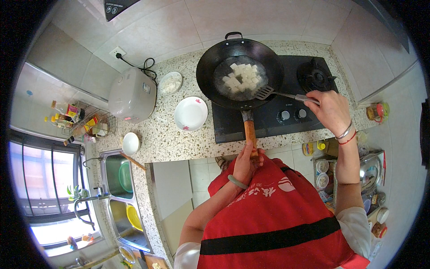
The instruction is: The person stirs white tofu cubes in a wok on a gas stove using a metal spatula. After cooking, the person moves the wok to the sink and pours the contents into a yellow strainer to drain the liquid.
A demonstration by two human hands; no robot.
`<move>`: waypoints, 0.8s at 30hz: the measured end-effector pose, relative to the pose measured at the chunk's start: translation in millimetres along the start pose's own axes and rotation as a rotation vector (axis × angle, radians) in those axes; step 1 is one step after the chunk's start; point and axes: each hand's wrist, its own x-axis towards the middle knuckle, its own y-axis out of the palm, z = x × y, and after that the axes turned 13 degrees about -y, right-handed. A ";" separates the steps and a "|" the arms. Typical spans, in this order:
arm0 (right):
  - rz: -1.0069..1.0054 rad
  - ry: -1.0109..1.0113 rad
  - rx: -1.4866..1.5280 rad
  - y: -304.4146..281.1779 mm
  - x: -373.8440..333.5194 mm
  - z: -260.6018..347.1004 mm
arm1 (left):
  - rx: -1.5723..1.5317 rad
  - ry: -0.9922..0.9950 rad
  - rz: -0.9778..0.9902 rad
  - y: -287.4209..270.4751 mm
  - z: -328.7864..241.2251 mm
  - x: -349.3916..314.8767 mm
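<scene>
My left hand (246, 163) is wrapped round the wooden handle (249, 130) of a black wok (210, 67), which sits on the left side of a black gas stove (228, 127). White tofu cubes (244, 74) lie in cloudy liquid at the wok's bottom. In my right hand (331, 110) is the handle end of a slotted metal spatula (286, 94). The spatula's blade dips into the wok at the near right edge of the tofu. Some of the liquid around the blade is hazy, so its tip is hard to make out.
Left of the stove are a white plate (191, 114), a small dish of white bits (170, 83), a rice cooker (132, 94) and a white bowl (131, 144). A double sink (117, 197) lies at the lower left. The right burner (316, 76) holds nothing. Jars (382, 216) stand at right.
</scene>
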 end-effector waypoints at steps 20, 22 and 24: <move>-0.009 -0.019 -0.020 6.7 5.8 -0.6 | 0.017 -0.001 -0.008 1.1 -1.8 -2.3; -0.024 -0.028 -0.025 9.5 5.1 -2.6 | 0.015 -0.003 -0.007 2.4 -2.4 -3.0; -0.016 -0.026 -0.021 8.5 6.1 -1.2 | 0.010 0.000 -0.001 0.4 -1.7 -1.7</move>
